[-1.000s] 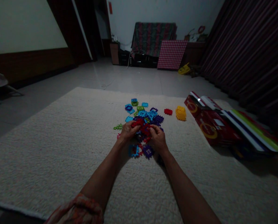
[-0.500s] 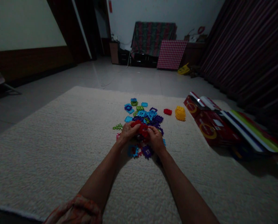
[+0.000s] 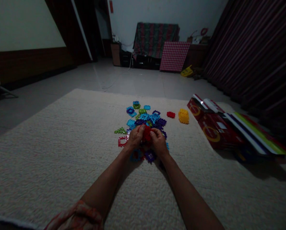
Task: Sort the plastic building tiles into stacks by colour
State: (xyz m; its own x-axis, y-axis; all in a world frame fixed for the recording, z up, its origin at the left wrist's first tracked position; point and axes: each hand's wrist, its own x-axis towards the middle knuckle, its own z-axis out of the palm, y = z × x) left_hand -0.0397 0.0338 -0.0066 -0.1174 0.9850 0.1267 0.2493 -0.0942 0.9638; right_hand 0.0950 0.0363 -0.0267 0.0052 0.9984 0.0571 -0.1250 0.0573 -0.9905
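Between my left hand (image 3: 135,138) and my right hand (image 3: 159,142) are red plastic interlocking pieces (image 3: 147,133), held just above a loose pile. Both hands are closed, thumbs and fingers pinching the red plastic from either side. How many red pieces are there I cannot tell. Beneath and beyond lie light blue pieces (image 3: 145,117), purple pieces (image 3: 161,122) and a green piece (image 3: 120,130). A red square frame piece (image 3: 122,141) rests left of my left hand. Nearer to me, below the hands, a purple piece (image 3: 150,156) lies flat.
A yellow stack of pieces (image 3: 183,116) and a small red stack (image 3: 171,114) stand right of the pile on the cream mat (image 3: 73,153). Further right are a red cardboard box (image 3: 221,131) and some leaning coloured boards (image 3: 259,132). A cloth-covered cabinet stands at the far wall.
My hands have drawn closer together around the red pieces, which now look more compact. The red frame piece left of my left hand shows more fully. The view has shifted slightly.
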